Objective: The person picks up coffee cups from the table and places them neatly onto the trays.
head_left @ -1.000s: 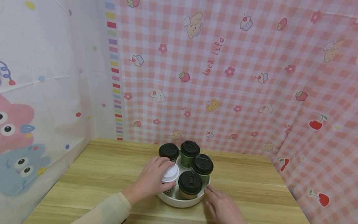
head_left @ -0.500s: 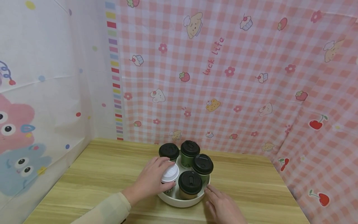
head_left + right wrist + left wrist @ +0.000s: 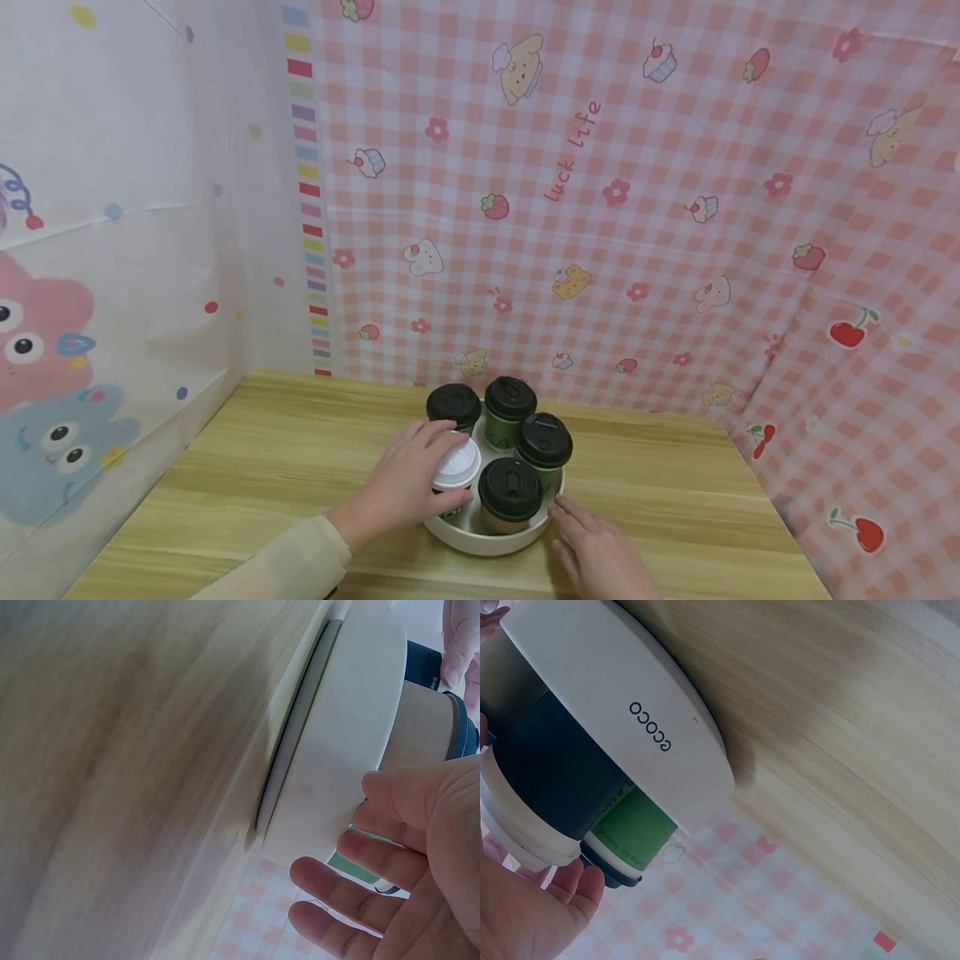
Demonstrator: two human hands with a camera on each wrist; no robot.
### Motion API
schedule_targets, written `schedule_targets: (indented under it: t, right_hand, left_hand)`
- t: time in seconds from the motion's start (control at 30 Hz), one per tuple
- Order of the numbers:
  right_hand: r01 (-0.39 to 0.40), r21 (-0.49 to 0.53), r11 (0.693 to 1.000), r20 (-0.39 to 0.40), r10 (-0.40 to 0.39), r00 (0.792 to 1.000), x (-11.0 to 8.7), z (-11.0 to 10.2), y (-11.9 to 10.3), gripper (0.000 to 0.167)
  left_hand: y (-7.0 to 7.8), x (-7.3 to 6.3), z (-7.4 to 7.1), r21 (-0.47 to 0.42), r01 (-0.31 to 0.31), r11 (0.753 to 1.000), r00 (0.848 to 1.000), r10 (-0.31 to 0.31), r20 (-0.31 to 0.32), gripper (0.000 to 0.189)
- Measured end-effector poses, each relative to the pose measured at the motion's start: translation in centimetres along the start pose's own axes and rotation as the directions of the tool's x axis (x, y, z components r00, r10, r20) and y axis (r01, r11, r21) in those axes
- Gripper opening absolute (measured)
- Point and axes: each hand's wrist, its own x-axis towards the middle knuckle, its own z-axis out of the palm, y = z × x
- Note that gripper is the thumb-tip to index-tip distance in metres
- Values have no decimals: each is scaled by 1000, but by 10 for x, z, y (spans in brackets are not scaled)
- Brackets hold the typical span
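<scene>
A round white tray (image 3: 483, 546) carries several lidded paper cups. My left hand (image 3: 405, 477) grips the white-lidded cup (image 3: 459, 467) at the tray's left, thumb in front and fingers behind; in the left wrist view this cup's body (image 3: 555, 769) is dark. At the tray's right edge my right hand (image 3: 596, 546) lies with loosely extended fingers. The right wrist view has those fingertips at the tray's outer wall (image 3: 341, 735). Around the held cup stand a brown cup with a black lid (image 3: 510, 490) and a green cup with a black lid (image 3: 543, 442).
Two more black-lidded cups stand toward the back of the tray, a left one (image 3: 453, 406) and a green one (image 3: 506, 427). The tray sits on a wood-grain table (image 3: 300, 450). Behind the table hangs a pink checked cloth (image 3: 600, 250); a white printed cloth (image 3: 150, 250) hangs at left.
</scene>
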Motion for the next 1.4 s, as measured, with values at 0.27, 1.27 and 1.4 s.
schedule_targets:
  t: [0.27, 1.27, 1.4]
  right_hand:
    - [21, -14, 1000, -36, -22, 999, -1, 2, 1, 40]
    - [65, -47, 997, -101, -69, 992, -2, 6, 3, 42]
    - [70, -46, 996, -100, -74, 992, -2, 6, 4, 43]
  left_hand:
    - [-1, -1, 0, -29, -17, 999, 1000, 16, -23, 80]
    - [-63, -68, -18, 4, 110, 994, 988, -109, -107, 98]
    - [-72, -80, -23, -8, 156, 988, 983, -156, -97, 97]
